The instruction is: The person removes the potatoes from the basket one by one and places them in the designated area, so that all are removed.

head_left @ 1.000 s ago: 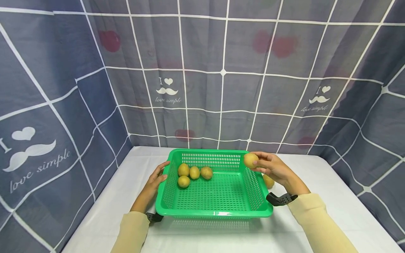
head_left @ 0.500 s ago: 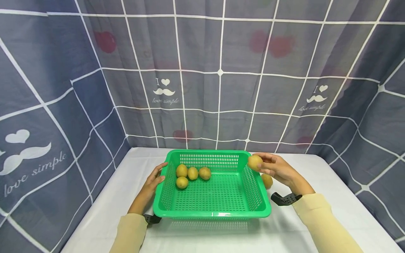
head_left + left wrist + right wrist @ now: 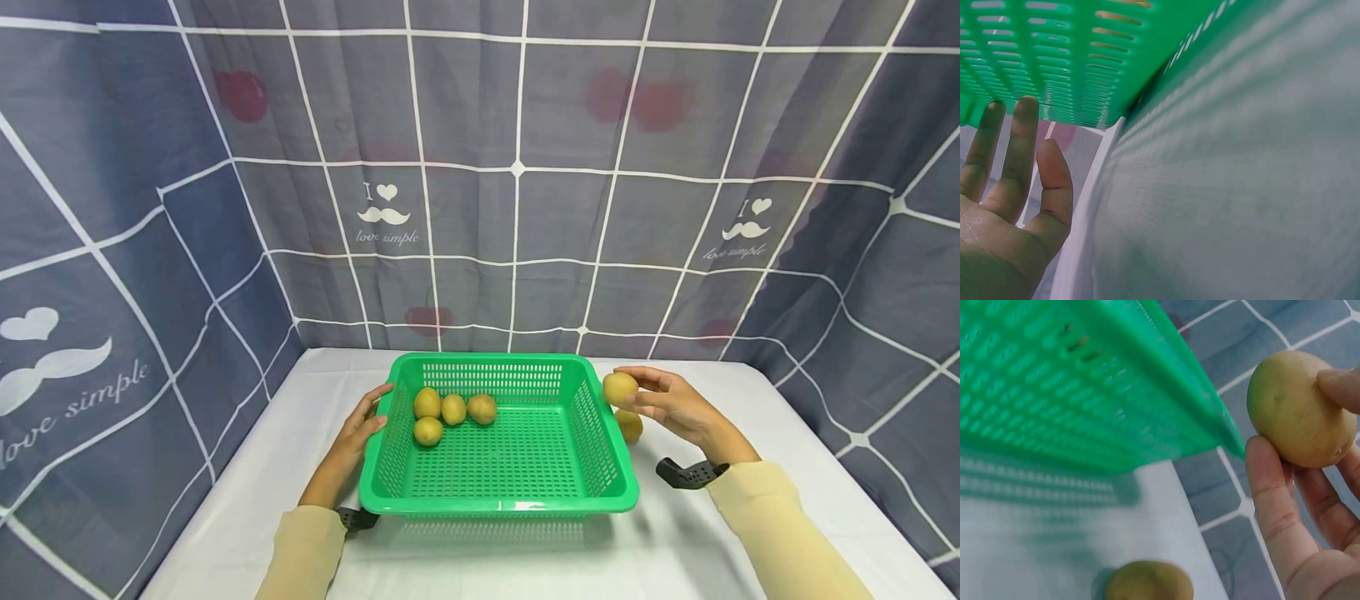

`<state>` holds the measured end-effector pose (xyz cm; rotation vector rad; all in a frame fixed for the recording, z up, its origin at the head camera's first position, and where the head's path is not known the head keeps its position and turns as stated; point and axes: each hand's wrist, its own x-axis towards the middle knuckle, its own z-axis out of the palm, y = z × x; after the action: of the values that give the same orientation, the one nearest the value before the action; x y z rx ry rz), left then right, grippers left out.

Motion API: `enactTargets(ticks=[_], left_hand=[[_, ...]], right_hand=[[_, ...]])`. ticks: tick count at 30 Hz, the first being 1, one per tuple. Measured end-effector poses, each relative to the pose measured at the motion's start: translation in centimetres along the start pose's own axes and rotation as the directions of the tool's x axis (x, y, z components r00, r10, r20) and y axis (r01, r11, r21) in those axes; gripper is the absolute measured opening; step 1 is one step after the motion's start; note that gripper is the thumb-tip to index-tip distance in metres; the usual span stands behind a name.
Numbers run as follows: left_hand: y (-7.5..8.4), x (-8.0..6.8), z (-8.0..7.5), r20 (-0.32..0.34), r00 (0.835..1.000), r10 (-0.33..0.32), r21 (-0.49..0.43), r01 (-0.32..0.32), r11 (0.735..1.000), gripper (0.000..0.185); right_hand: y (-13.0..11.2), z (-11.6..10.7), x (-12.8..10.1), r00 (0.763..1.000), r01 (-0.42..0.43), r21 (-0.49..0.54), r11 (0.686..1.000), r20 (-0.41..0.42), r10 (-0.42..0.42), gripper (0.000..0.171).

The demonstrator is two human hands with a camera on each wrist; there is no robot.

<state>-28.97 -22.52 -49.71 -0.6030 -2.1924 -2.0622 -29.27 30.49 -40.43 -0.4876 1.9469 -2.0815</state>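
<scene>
A green plastic basket (image 3: 498, 506) stands on the white table, with several potatoes (image 3: 482, 409) grouped in its left part. My left hand (image 3: 351, 442) rests against the basket's left side. Its fingers are mostly straight in the left wrist view, with fingertips (image 3: 1025, 106) at the outer wall. Just outside the right rim, my right hand (image 3: 678, 410) holds a potato (image 3: 1297, 409) between thumb and fingers. Another potato (image 3: 1150, 582) lies on the table beside the basket, below the raised one. The left thumb is not seen in the left wrist view.
White cloth (image 3: 697, 533) covers the table. A grey-blue checked curtain (image 3: 480, 208) with white lines rises behind it and on both sides. Each wrist wears a black band (image 3: 690, 473).
My right hand has carried its potato to the right, from over the basket's right rim to just outside it. The left hand stays at the basket's left side, while the head view shifts slightly.
</scene>
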Motion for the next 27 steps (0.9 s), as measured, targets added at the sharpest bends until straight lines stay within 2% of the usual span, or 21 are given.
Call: enactTargets(ticks=[6,11,18,27], left_hand=[[0.0,-0.1,-0.1,-0.001,1.000,-0.009,-0.001,0.009,1.000,0.054],[0.0,0.0,0.0,-0.007,1.000,-0.014,-0.011,0.014,1.000,0.053],[0.0,0.1,0.1,-0.008,1.000,-0.015,-0.022,0.015,1.000,0.052],[-0.1,0.1,0.1,-0.014,1.000,-0.014,-0.026,0.014,1.000,0.053]], right_hand=[[0.7,-1.1,-0.6,0.999,0.001,0.003,1.000,-0.033,0.000,0.042],[1.5,-2.0,-1.0,0.998,0.032,0.034,0.999,-0.047,-0.031,0.045],[2.6,-2.8,-1.8,0.993,0.065,0.027,0.998,-0.098,-0.062,0.047],[4.0,-3.5,-2.6,0.989,0.050,0.067,0.996,-0.143,-0.040,0.048]])
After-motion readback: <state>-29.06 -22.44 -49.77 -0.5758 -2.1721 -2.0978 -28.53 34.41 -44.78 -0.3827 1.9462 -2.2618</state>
